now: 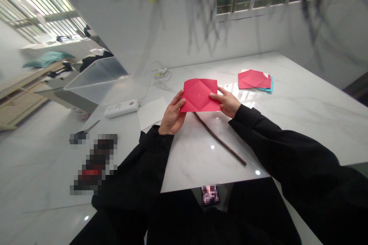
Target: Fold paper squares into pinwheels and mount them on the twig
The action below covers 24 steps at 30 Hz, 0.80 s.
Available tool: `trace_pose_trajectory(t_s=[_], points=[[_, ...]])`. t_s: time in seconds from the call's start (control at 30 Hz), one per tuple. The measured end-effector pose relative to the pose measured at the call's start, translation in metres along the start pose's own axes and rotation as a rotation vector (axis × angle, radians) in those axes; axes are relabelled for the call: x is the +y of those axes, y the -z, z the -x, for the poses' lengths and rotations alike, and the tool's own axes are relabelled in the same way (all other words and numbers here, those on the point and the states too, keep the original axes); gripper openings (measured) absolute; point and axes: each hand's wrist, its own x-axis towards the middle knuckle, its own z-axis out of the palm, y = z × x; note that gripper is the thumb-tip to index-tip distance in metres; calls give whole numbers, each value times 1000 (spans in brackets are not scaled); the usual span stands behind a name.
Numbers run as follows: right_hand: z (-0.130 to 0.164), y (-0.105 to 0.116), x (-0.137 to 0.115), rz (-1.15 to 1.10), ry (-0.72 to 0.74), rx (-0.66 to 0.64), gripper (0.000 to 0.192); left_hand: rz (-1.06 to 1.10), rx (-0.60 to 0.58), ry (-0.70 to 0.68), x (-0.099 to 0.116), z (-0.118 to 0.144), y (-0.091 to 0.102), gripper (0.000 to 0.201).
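A pink-red sheet of paper (198, 101) with diamond-shaped creases and a small hole at its middle is held up above the table. My left hand (173, 115) pinches its left edge between thumb and fingers. On the other side, my right hand (228, 102) grips the right edge, one finger lying across the front. Below the paper, a thin dark brown stick (221, 141) lies slantwise on the white marbled table (192, 160); its far end is hidden behind the paper.
A stack of creased red paper (253, 80) with white and blue sheets lies at the back right. To the left are a white sheet (152, 111), a white oblong device (121, 108), scissors (83, 133) and a blurred-out dark object (96, 162). A clear plastic bin (97, 78) stands beyond.
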Motion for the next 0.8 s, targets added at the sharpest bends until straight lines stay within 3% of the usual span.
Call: trace_pose_trajectory(t_s=[0.17, 0.33, 0.43, 0.5, 0.6, 0.7, 0.8], points=[[3, -4, -5, -29, -128, 6, 13, -4, -39, -17, 0, 1, 0, 41], [6, -11, -7, -86, -226, 7, 11, -27, -68, -9, 3, 3, -3, 44], [-3, -2, -9, -132, -198, 72, 15, -27, -18, 34, 6, 3, -1, 42], [-17, 16, -14, -121, -107, 202, 15, -37, 24, 69, 8, 3, -1, 42], [-41, 55, -30, 49, 182, 492, 18, -76, 55, 90, 12, 4, -1, 42], [-55, 94, -61, 358, 478, 788, 40, -96, 61, 104, 13, 5, -3, 41], [-49, 119, -93, 574, 833, 934, 56, -85, 67, 124, 12, 7, -6, 41]])
